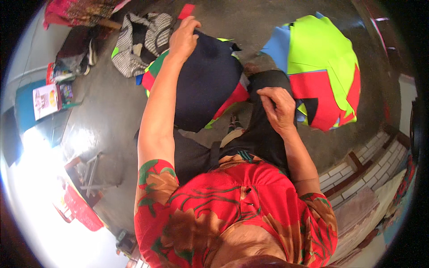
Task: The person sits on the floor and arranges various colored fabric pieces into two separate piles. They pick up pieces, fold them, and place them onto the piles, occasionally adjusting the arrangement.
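My left hand (183, 39) reaches out over the far edge of a dark navy fabric pile (205, 78). Its fingers are closed at the near end of a small red fabric piece (186, 11), which sticks out past the fingertips. Red, green and neon-yellow edges show beneath the navy top layer. My right hand (279, 107) is over my right knee, fingers loosely bent and apart from the thumb, with nothing visible in them. Beside that knee, on the right, a second pile of cut fabric (319, 49) shows neon yellow, red and blue pieces.
A striped grey cloth (138, 44) lies left of the navy pile. Farther left are dark shoes (87, 60) and a blue stand with a white printed box (46, 100). A metal-legged frame (91, 176) stands lower left. White brickwork (371, 165) borders the right side.
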### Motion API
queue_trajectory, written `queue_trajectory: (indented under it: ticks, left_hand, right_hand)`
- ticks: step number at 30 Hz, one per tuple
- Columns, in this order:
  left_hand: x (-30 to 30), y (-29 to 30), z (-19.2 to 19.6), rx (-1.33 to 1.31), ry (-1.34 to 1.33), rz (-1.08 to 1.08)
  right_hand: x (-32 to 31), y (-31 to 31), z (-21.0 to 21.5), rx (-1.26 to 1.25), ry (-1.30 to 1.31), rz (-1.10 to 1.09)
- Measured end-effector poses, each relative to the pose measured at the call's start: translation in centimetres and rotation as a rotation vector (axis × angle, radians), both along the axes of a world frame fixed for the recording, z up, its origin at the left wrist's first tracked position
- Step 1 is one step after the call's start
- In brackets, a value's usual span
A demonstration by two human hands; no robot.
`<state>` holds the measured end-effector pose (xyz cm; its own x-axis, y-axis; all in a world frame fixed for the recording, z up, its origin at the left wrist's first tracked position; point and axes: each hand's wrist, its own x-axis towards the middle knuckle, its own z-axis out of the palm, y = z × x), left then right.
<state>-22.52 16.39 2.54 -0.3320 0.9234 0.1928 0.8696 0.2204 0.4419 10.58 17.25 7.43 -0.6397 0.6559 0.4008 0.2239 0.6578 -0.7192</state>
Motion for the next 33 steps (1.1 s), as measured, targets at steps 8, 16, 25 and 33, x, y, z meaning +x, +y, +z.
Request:
queue_trajectory:
  ticks: [8,16,25,33]
  left_hand:
    - [6.1,-7.0,-1.9,0.025,0.099,0.124]
    - [10.4,-14.0,-6.8,-0.282,0.241,0.165]
    - [12.1,-15.7,-2.7,-0.144,0.070,0.176]
    - [15.4,-24.0,-0.1,-0.017,-0.059,0.225]
  right_hand:
    - [0.5,0.1,-0.4,0.033,0.022,-0.004]
    - [1.0,-0.6,-0.2,0.063,0.047,-0.010]
    - [2.3,-1.0,-0.3,-0.022,0.074,0.015]
    - [10.2,3.4,4.4,0.211,0.014,-0.414]
